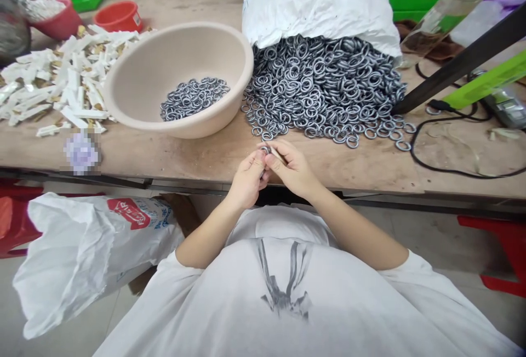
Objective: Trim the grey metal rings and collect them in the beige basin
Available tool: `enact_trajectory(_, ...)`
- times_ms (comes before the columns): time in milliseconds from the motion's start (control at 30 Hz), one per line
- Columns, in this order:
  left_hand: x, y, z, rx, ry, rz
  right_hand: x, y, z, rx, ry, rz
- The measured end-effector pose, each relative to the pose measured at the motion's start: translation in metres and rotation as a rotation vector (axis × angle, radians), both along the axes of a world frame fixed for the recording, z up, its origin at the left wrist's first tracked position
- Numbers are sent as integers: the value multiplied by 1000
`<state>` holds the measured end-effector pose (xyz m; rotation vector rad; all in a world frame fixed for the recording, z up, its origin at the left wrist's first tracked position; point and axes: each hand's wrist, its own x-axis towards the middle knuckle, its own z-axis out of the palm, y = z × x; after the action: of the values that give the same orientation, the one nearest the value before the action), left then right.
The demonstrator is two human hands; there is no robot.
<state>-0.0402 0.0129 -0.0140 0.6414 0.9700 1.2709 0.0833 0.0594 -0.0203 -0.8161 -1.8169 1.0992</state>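
My left hand (246, 180) is closed on a small grey ring (266, 149) at the table's front edge. Close against it, my right hand (296, 169) pinches a thin, pale, stick-like tool (278, 155), with its thumb beside the ring. The tool's tip is too small to make out. Just beyond my hands, a large heap of similar grey rings (316, 83) spills from a white sack (320, 11). Left of the heap stands a beige basin (135, 85) with a smaller pile of rings (193, 98) in it.
White and brown scraps (69, 80) cover the table's left side, near a red bowl (119, 16). A dark post (460, 61), a green strip (489, 80) and a black cord (415, 154) are at right. Below the table's left edge lies a white sack (90, 242).
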Motion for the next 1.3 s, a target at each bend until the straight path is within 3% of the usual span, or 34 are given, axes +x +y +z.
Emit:
enact_trajectory(100, -3, -5, 3, 1, -32, -50, 0, 3, 2, -86, 43, 89)
enact_trajectory(167, -4, -7, 5, 11, -63, -109, 1, 3, 2, -107, 72, 38)
enact_trajectory(267, -6, -8, 6, 4, -110, -132, 8, -2, 4, 68, -24, -69)
enact_trajectory(367, -7, -8, 6, -30, -139, -111, 15, -12, 9, 250, -173, -14)
enact_trajectory(433, -6, -8, 6, -31, -146, -113, 16, -18, 13, 288, -210, 3)
enact_trajectory(667, -8, -12, 7, 44, -141, -159, 16, -15, 10, 264, -255, 6)
enact_trajectory(767, -10, -19, 6, 97, -109, -323, 16, 5, 3, 157, -328, -128)
enact_trajectory(833, -11, -23, 5, 98, -109, -390, 12, 22, 1, 128, -503, -241)
enact_trajectory(1000, -27, -20, 3, 1, -84, -147, -25, 54, 7, 311, -954, -199)
enact_trajectory(1100, -39, -15, 4, -34, -61, -23, -45, 67, 10, 360, -1086, -122)
enact_trajectory(1200, -48, -10, 6, -81, -94, 80, -45, 72, 14, 316, -985, -139)
enact_trajectory(1300, -46, -4, 5, -106, -112, 121, -29, 60, 21, 87, -579, -44)
